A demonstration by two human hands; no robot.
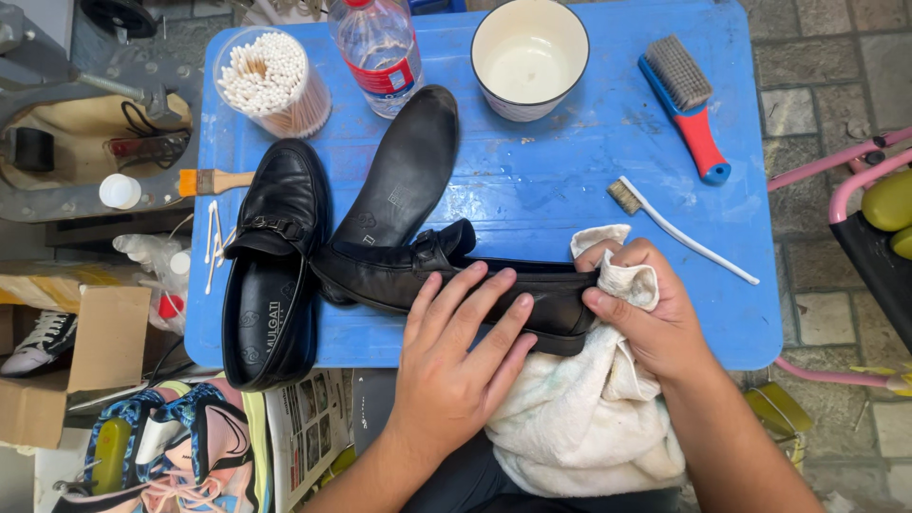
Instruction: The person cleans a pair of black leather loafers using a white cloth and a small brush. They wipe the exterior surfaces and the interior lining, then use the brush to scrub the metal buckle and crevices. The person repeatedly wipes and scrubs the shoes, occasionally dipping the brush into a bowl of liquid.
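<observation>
Wiping looks under way: the right hand (641,318) presses a white cloth (579,418), bunched in its closed fingers, against the right end of a black shoe (446,275) lying on its side at the near edge of the blue table (570,180). The left hand (461,356) lies flat, fingers spread, steadying it. The second shoe (275,266) stands untouched to the left, an insole (404,171) beside it. The wiped end is hidden by cloth, so its cleanliness is hard to judge.

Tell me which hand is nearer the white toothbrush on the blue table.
Right. The right hand, gripping a white cloth at the black shoe's end, sits just below the white toothbrush. The left hand lies flat on the shoe, farther left.
</observation>
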